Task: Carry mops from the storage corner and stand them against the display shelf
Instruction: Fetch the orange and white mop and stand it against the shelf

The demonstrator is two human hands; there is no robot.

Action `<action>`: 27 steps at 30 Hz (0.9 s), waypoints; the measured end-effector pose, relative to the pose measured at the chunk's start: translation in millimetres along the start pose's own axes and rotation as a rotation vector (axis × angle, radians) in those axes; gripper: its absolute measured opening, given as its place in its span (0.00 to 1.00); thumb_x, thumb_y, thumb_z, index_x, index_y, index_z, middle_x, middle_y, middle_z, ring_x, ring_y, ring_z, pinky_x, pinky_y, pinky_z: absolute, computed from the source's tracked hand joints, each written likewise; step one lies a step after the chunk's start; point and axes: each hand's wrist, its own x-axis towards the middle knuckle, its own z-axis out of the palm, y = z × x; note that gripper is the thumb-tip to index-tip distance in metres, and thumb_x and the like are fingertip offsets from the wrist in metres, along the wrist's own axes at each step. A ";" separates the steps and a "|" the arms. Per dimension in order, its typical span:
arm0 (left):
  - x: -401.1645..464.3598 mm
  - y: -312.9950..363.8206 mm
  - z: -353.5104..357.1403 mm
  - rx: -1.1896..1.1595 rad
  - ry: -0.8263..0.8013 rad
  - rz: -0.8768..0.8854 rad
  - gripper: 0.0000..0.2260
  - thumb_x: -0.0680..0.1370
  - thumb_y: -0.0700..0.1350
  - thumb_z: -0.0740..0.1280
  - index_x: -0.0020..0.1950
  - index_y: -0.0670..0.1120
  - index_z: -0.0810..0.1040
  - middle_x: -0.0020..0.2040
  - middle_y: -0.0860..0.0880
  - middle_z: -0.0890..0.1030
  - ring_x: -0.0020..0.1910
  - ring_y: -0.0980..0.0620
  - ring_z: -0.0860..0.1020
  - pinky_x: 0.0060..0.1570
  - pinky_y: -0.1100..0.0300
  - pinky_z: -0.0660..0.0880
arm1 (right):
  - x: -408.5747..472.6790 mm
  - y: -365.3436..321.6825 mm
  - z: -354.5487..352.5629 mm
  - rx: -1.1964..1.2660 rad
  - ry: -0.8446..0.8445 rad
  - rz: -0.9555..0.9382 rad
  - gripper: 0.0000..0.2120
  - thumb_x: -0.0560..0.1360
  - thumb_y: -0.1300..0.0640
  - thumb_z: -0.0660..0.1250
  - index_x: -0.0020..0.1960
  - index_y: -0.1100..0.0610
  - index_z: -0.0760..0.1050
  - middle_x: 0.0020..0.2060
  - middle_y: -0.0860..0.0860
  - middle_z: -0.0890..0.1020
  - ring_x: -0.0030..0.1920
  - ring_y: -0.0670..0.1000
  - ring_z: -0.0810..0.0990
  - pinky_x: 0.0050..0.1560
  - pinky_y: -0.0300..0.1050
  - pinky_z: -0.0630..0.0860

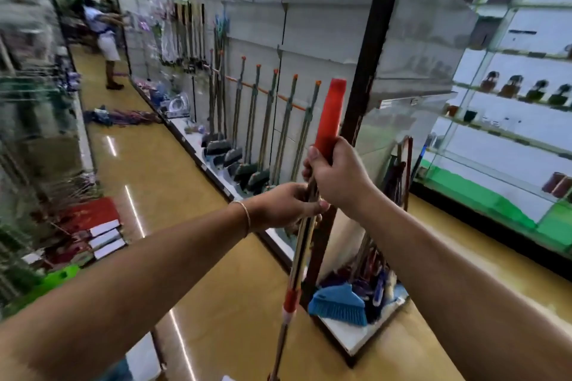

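A blue brush [339, 303], red-and-white boxes [103, 237], perhaps bottles [513, 86] on glass shelves.

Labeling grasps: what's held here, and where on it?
A mop, held upright by both hands. Right hand grips the bottom of the red handle grip; left hand grips the metal shaft just below it.

A glossy yellow-brown floor [161, 182] runs down a shop aisle, streaked with reflected ceiling light. A grey wall panel [325, 40] lines the right side. Glass shelving [510, 120] stands further right, holding what may be small bottles.
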 end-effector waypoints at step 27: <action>211.1 -99.1 -275.4 0.051 0.332 -0.128 0.09 0.80 0.47 0.65 0.57 0.45 0.78 0.54 0.45 0.82 0.56 0.50 0.81 0.65 0.48 0.74 | 369.3 76.4 140.1 0.080 -0.416 -0.117 0.05 0.81 0.55 0.64 0.52 0.47 0.69 0.49 0.56 0.81 0.50 0.56 0.83 0.53 0.52 0.82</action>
